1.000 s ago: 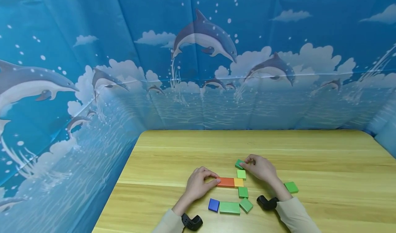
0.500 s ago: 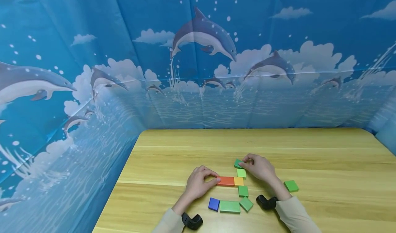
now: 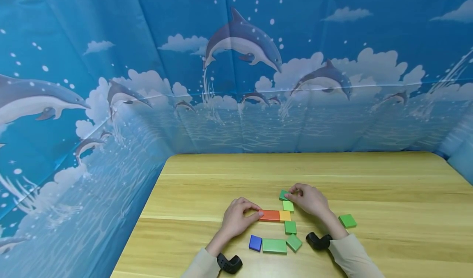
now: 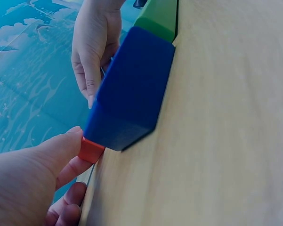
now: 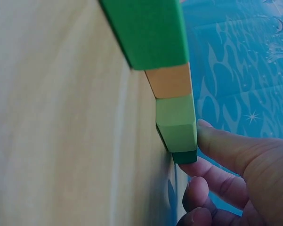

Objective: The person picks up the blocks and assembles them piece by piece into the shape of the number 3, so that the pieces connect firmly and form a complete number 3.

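My left hand (image 3: 238, 220) pinches the left end of a long red block (image 3: 269, 216), thumb in front and fingers behind. That block butts against a yellow-orange block (image 3: 285, 216) on its right. Farther back, my right hand (image 3: 310, 200) holds a small dark green block (image 3: 283, 195) between thumb and fingertips, at the far corner of a light green block (image 3: 288, 206). In the right wrist view the dark green block (image 5: 184, 156) shows just past the light green one (image 5: 176, 117). A blue block (image 4: 132, 89) covers most of the red block in the left wrist view.
Nearer the person lie a green square (image 3: 290, 227), a turned green square (image 3: 294, 243), a long green block (image 3: 274, 246) and a blue block (image 3: 255, 243). One more green block (image 3: 347, 221) lies beyond the right forearm. A dolphin-print curtain (image 3: 236, 122) hangs behind the wooden table (image 3: 406, 196).
My right hand has shifted the dark green block slightly left against the light green one. The left hand stays on the red block, and the head view has tilted a little.
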The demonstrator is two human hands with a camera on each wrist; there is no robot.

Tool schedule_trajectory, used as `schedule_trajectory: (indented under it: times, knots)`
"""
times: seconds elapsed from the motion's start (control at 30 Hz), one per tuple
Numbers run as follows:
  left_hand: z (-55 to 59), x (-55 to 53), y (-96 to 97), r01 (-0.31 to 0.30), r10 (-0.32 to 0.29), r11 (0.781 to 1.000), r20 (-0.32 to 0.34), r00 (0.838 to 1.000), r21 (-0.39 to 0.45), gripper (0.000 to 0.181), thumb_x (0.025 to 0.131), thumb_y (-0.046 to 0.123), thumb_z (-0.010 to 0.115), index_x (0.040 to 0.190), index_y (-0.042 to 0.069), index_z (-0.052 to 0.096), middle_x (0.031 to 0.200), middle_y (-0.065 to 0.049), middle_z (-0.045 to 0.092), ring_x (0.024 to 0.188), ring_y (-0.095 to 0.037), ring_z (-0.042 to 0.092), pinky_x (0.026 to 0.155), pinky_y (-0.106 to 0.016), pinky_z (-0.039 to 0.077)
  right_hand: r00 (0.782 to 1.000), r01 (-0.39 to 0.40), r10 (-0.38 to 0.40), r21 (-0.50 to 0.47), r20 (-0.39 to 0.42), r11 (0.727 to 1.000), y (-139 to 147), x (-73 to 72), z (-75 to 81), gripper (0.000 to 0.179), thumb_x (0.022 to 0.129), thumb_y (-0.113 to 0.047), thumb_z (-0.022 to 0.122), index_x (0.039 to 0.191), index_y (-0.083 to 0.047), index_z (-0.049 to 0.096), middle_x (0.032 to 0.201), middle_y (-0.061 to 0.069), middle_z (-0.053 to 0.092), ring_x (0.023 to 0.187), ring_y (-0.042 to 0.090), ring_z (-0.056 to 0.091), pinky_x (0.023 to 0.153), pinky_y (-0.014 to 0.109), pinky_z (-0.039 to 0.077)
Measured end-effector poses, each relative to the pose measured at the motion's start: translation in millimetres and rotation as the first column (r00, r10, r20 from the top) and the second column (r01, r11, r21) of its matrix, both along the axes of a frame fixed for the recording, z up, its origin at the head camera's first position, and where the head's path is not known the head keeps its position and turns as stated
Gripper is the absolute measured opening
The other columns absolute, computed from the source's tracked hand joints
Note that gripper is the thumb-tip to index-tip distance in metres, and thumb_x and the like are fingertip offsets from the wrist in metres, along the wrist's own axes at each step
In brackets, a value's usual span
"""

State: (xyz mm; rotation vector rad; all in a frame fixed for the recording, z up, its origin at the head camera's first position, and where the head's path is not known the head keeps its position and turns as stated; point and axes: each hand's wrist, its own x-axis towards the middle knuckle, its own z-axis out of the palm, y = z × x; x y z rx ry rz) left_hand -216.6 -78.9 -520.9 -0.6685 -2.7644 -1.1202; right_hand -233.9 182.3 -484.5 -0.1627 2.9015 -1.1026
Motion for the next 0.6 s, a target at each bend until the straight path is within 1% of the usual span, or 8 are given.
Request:
schedule_trajectory:
  times: [0.17, 0.3, 0.4, 0.5, 0.6]
  knots:
    - [-0.1, 0.6, -0.1, -0.001, 0.001, 1.0, -0.008, 1.0, -0.002, 0.027, 0.087, 0.05, 0.063, 0.096, 0.028, 0.074, 0.089, 0.013, 0.054, 0.075, -0.006, 0.04, 0.065, -0.024, 0.034, 1.0, 0.001, -0.001, 0.005, -0.009, 1.0, -0.3, 0.5, -0.6, 0.027, 0.089, -0.037, 0.065, 0.099, -0.013, 0.067, 0.068, -0.001, 0.049, 0.052, 0.015, 0.038, 0.048, 0.03, 0.028]
    - [0.7, 0.9, 0.1, -0.005, 0.005, 1.0, 0.009, 1.0, -0.002, 0.027, 0.087, 0.051, 0.063, 0.096, 0.028, 0.074, 0.089, 0.014, 0.053, 0.075, -0.006, 0.04, 0.065, -0.024, 0.033, 1.0, -0.001, 0.001, 0.0, -0.008, 1.0, 0.1, 0.8, -1.0, 0.027, 0.089, -0.037, 0.065, 0.099, -0.013, 0.067, 0.067, -0.001, 0.049, 0.051, 0.015, 0.038, 0.047, 0.03, 0.028]
    - [0.9, 0.8, 0.2, -0.011, 0.011, 1.0, 0.021, 1.0, -0.005, 0.027, 0.086, 0.052, 0.063, 0.096, 0.029, 0.074, 0.089, 0.015, 0.053, 0.075, -0.006, 0.04, 0.065, -0.024, 0.033, 1.0, -0.013, 0.013, -0.012, -0.012, 1.0, 2.7, 0.4, 0.3, 0.031, 0.091, -0.04, 0.063, 0.102, -0.011, 0.067, 0.067, -0.001, 0.049, 0.051, 0.015, 0.038, 0.047, 0.029, 0.028]
    - [1.4, 1.6, 0.1, -0.01, 0.01, 1.0, 0.019, 1.0, -0.007, 0.026, 0.086, 0.051, 0.064, 0.096, 0.029, 0.074, 0.089, 0.015, 0.053, 0.075, -0.006, 0.041, 0.066, -0.024, 0.034, 1.0, -0.018, 0.017, -0.032, -0.023, 0.999, 9.7, 0.5, 7.7, 0.038, 0.092, -0.044, 0.059, 0.107, -0.009, 0.066, 0.069, 0.0, 0.053, 0.05, 0.016, 0.041, 0.046, 0.03, 0.031]
    - [1.8, 2.4, -0.2, -0.008, 0.008, 1.0, 0.016, 1.0, -0.008, 0.027, 0.086, 0.051, 0.064, 0.096, 0.029, 0.074, 0.089, 0.015, 0.053, 0.076, -0.006, 0.041, 0.066, -0.024, 0.034, 0.998, -0.003, 0.0, -0.049, -0.059, 0.999, 22.0, 2.7, 20.1, 0.043, 0.094, -0.046, 0.056, 0.112, -0.008, 0.065, 0.073, 0.003, 0.057, 0.05, 0.017, 0.043, 0.045, 0.031, 0.033]
